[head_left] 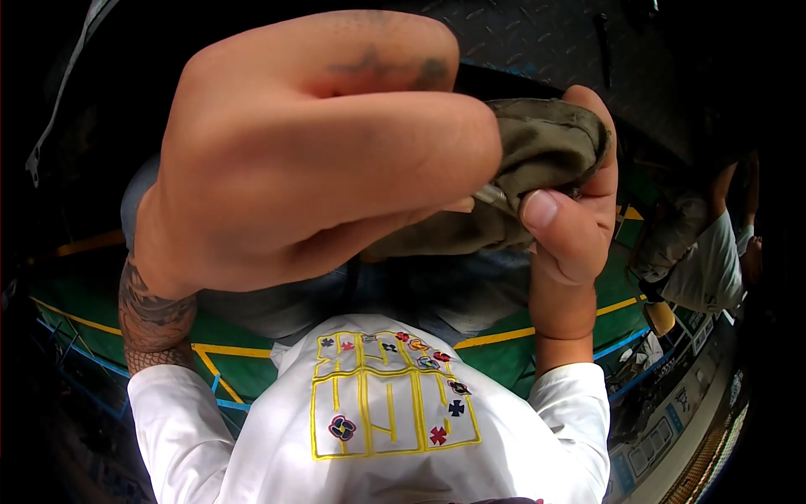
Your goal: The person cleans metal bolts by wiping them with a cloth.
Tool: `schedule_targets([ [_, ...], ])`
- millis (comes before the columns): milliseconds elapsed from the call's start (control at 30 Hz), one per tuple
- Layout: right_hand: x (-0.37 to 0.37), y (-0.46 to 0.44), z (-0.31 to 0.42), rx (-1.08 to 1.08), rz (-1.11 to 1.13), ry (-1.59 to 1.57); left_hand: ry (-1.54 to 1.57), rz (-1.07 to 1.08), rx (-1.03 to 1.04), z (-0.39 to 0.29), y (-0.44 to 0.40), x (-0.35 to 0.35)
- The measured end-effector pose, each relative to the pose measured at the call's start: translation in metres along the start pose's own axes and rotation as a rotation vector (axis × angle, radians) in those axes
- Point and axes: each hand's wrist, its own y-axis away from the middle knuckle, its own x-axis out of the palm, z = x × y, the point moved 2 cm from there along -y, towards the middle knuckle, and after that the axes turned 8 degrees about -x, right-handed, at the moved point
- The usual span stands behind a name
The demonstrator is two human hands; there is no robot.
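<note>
Industrial workshop or factory floor, indicated by dark metal tread plate with a raised pattern [514, 38] at one o'clock, smooth green flooring [504, 363] at half past four, and straight yellow floor lines [231, 349] at eight o'clock.

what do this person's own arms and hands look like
The short sleeves are plain white. The left hand is bare, with dark tattoo marks on a finger; a dark patterned tattoo shows on the left forearm. The right hand is also bare, no tattoo visible.
</note>
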Motion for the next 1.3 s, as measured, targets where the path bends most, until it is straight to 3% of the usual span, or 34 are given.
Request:
schedule_targets([
  [633, -0.001, 0.003, -0.006, -0.168, -0.015, -0.207, -0.037, -0.175, 0.132, 0.008, 0.005, 0.008],
  [1000, -0.003, 0.003, -0.013, -0.253, -0.021, -0.321, -0.058, -0.066, 0.017, 0.006, 0.006, 0.004],
  [1300, -0.007, 0.002, -0.021, -0.314, 0.003, -0.408, -0.145, -0.042, 0.103, -0.002, 0.0, 0.002],
])
